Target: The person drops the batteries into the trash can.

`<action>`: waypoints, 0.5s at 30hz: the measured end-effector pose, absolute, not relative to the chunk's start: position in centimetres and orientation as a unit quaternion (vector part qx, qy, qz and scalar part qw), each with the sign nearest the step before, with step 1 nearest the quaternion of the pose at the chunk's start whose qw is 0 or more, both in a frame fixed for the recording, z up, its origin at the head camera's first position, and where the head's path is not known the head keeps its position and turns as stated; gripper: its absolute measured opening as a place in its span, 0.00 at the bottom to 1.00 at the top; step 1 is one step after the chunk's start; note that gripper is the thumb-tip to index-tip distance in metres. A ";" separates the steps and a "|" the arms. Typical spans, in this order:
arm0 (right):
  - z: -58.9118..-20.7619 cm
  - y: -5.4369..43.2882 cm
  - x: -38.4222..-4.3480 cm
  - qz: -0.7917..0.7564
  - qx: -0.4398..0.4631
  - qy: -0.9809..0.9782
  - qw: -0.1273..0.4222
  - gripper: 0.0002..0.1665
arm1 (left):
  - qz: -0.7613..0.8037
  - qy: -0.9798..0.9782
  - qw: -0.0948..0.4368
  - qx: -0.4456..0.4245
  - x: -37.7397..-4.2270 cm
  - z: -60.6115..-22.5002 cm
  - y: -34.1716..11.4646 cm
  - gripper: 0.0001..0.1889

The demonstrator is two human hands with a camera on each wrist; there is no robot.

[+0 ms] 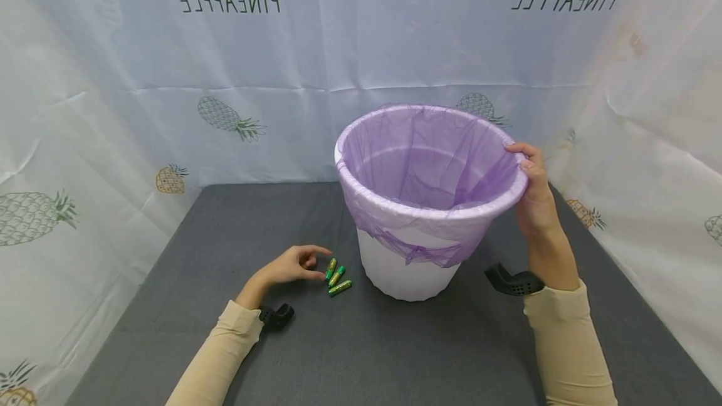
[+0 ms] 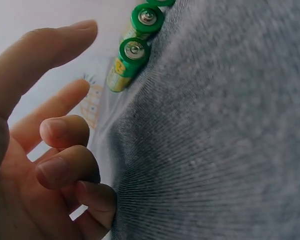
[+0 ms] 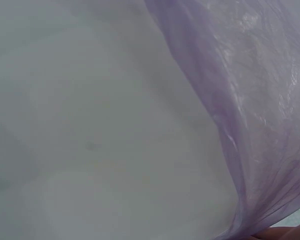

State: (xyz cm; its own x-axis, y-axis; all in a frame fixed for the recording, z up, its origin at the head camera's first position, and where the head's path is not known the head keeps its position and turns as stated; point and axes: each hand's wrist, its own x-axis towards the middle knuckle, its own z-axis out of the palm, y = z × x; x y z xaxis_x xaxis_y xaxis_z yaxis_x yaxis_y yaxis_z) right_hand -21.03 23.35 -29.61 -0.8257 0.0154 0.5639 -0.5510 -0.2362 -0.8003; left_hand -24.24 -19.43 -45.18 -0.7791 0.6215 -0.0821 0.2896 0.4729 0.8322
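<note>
A white trash bin (image 1: 414,268) stands on the table, lined with a sheer purple bag (image 1: 429,174) folded over its rim. My right hand (image 1: 532,190) grips the rim at the right side, fingers over the edge; in the right wrist view the bin wall (image 3: 115,125) and bag (image 3: 270,100) fill most of the picture. Left of the bin lie three green and gold batteries (image 1: 336,276). Beside them is my left hand (image 1: 294,264), thumb and index finger spread apart with nothing between them. In the left wrist view its other fingers (image 2: 70,165) curl loosely, close to the nearest battery (image 2: 127,65).
A dark grey cloth covers the table (image 1: 271,218). White curtains (image 1: 338,36) printed with pineapples hang behind and on both sides. A black wrist mount (image 1: 276,316) sits by the left cuff and another black mount (image 1: 513,281) by the right one.
</note>
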 end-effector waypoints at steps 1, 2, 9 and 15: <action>-29.6 23.3 -21.0 0.752 0.227 -0.589 0.189 0.12 | 0.432 0.838 0.191 0.272 -24.3 -45.2 -19.4 0.28; -29.6 23.3 -21.0 0.752 0.226 -0.589 0.189 0.12 | 0.427 0.840 0.192 0.273 -24.3 -45.2 -19.3 0.28; -29.7 23.3 -21.1 0.752 0.227 -0.588 0.191 0.13 | 0.378 0.861 0.190 0.284 -24.6 -45.2 -18.9 0.29; -29.7 23.3 -21.2 0.752 0.227 -0.589 0.191 0.13 | 0.346 0.875 0.180 0.286 -24.6 -45.4 -18.7 0.30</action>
State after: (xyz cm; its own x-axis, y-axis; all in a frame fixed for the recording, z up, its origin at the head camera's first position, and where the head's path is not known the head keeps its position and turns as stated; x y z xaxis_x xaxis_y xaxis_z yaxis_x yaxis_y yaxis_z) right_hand -21.15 23.31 -29.72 -0.8239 0.0187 0.5664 -0.5544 -0.2337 -0.7988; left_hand -24.65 -18.65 -45.40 -0.7714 0.6253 -0.1182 0.3756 0.5972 0.7087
